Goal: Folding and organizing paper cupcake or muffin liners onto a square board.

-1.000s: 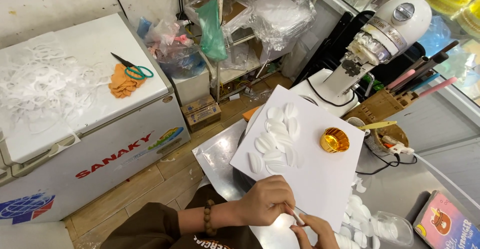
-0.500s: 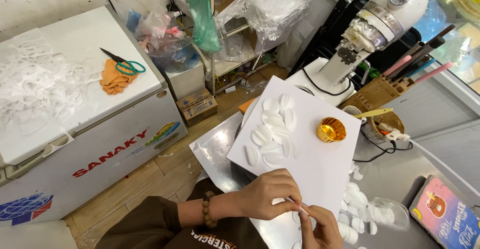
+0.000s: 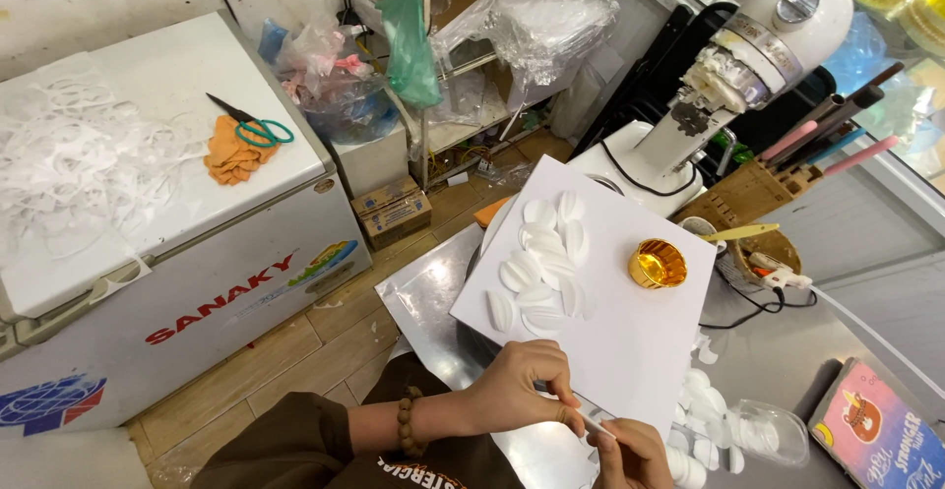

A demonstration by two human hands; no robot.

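My left hand (image 3: 517,389) and my right hand (image 3: 630,455) meet at the near edge of a white sheet of card (image 3: 630,341), together pinching a thin white stick (image 3: 591,420). On the card lie several white oval petal pieces (image 3: 541,268) in a cluster, and a small shiny gold cup (image 3: 657,264) stands to their right. My left wrist wears a brown bead bracelet (image 3: 410,420). What the stick's tip touches is hidden by my fingers.
More white petal pieces (image 3: 709,420) and a clear plastic lid lie right of the card on the steel counter (image 3: 423,297). A white stand mixer (image 3: 748,66) stands behind. A chest freezer (image 3: 167,223) on the left carries scissors (image 3: 251,125), an orange cloth and white scraps.
The view has shifted slightly; my two hands have drawn closer together on the white stick at the card's near edge. The petals and gold cup stay put.
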